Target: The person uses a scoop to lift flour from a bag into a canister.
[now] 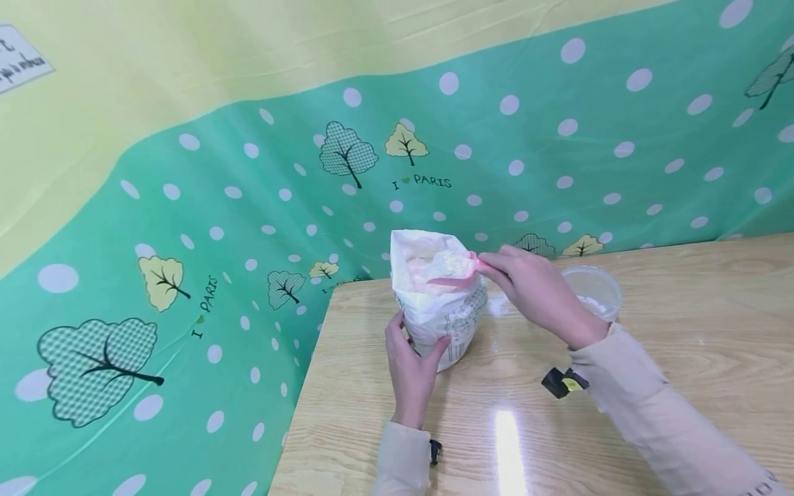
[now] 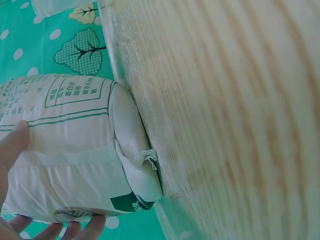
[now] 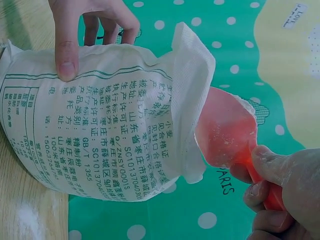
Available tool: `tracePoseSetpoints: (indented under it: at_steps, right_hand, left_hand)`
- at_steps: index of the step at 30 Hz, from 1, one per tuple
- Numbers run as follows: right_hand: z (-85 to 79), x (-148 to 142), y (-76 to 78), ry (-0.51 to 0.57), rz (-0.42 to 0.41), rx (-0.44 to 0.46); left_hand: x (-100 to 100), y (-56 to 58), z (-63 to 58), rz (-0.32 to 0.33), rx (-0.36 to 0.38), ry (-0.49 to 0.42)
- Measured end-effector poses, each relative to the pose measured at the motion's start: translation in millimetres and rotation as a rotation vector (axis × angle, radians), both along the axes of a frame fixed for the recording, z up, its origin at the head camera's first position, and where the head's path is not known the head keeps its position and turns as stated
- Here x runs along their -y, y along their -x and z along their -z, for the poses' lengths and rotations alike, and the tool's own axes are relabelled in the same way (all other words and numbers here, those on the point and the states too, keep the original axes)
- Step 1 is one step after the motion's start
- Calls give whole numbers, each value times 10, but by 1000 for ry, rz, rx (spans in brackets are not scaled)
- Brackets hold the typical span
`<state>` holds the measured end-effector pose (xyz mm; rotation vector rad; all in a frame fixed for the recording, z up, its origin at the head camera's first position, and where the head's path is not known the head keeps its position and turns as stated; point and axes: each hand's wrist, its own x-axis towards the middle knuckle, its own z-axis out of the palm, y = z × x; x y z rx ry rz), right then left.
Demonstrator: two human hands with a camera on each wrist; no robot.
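A white cloth bag of flour [image 1: 434, 317], printed with green text, stands with its top wide on the wooden table. My left hand [image 1: 412, 365] grips its near side, thumb across the front and fingers around the left. At the bag's mouth is a pink scoop [image 1: 455, 275] heaped with white flour [image 1: 449, 265]. My right hand [image 1: 533, 289] holds the scoop by its handle. In the right wrist view the red-pink scoop [image 3: 230, 127] is tilted beside the bag's rim, and white powder dusts the right hand's fingers [image 3: 272, 165].
A clear round tub [image 1: 592, 286] with some white stuff inside stands right of the bag, partly behind my right wrist. White powder [image 3: 30, 220] lies on the table near the bag. A green and yellow printed cloth [image 1: 434, 172] hangs along the table's back and left edges.
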<state>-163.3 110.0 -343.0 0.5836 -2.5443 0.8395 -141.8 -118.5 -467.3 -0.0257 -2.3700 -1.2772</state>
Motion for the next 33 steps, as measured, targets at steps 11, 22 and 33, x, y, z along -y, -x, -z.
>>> tracePoseSetpoints:
  at_steps: [11, 22, 33]
  right_hand:
    - [14, -115, -74, 14, 36, 24]
    - [44, -165, -113, 25, 27, 26]
    - [18, -227, -148, 6, 47, -9]
  left_hand:
    - [-12, 13, 4, 19, -13, -1]
    - [11, 11, 33, 11, -24, 5]
    - [14, 30, 39, -1, -18, 4]
